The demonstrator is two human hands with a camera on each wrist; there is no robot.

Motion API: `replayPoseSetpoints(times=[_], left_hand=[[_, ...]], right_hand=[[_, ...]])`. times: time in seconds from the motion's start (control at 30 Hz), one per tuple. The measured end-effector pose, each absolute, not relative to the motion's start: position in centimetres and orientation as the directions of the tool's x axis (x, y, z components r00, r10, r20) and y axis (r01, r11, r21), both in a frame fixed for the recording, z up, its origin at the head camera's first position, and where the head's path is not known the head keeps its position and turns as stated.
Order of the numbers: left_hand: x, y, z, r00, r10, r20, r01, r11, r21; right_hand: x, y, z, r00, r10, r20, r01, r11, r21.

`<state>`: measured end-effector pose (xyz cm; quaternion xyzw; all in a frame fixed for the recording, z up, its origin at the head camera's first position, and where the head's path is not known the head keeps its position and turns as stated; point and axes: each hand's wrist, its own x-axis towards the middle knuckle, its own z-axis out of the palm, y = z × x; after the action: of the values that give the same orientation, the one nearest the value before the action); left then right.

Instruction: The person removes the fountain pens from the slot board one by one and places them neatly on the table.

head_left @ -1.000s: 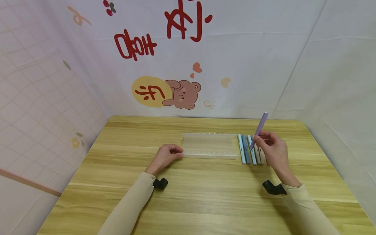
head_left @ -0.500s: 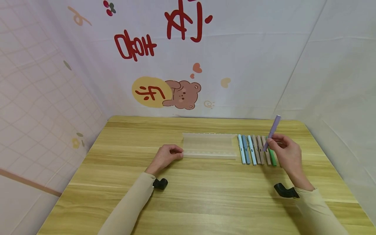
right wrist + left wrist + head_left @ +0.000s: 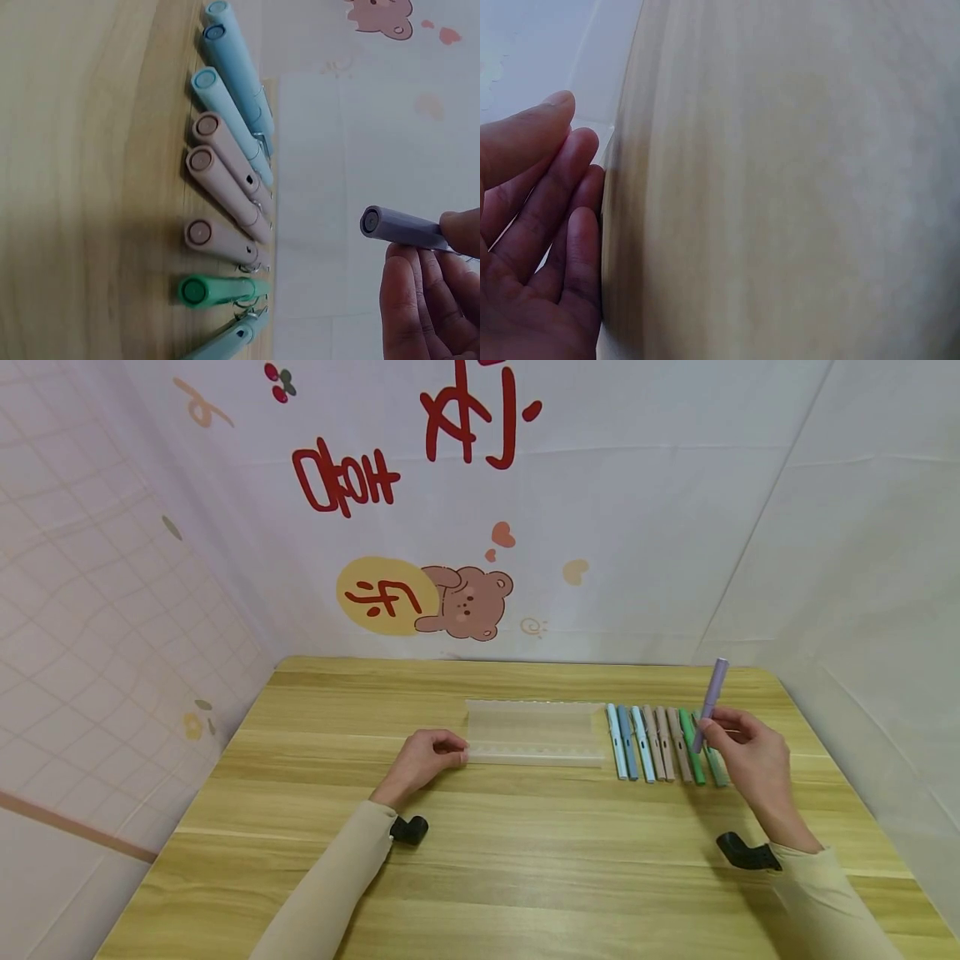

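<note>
My right hand (image 3: 750, 756) pinches a lavender pen (image 3: 715, 689) between thumb and fingers, its cap end pointing up, above the right end of a row of pens. In the right wrist view the lavender pen (image 3: 409, 229) sticks out past the fingertips. That row lies on the table: light blue and darker blue pens, several brown pens (image 3: 225, 184), a bright green pen (image 3: 693, 752) and a paler green pen (image 3: 229, 337). At the left end of a clear plastic tray (image 3: 536, 760), my left hand (image 3: 423, 760) pinches the front corner with thumb and fingertips.
The wooden table (image 3: 480, 860) carries the tray and the pens, which lie just right of the tray. Behind the table's far edge stands a white cloth backdrop (image 3: 645, 527) with a printed bear; another cloth wall rises on each side.
My right hand has moved right with the lavender pen, from over the light blue and brown pens to over the green ones, uncovering them. My left hand stays at the tray's corner.
</note>
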<state>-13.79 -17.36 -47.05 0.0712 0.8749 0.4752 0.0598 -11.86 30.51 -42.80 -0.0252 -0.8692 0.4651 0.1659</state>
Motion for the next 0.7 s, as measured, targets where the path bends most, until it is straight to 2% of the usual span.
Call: replayPoseSetpoints(times=[0.7], left_hand=[[-13.8, -17.5, -47.4, -0.983, 0.181, -0.035, 0.07, 0.543, 0.837]], right_hand=[[-11.4, 34.1, -43.4, -0.957, 0.197, 0.214, -0.036, 0.649, -0.76]])
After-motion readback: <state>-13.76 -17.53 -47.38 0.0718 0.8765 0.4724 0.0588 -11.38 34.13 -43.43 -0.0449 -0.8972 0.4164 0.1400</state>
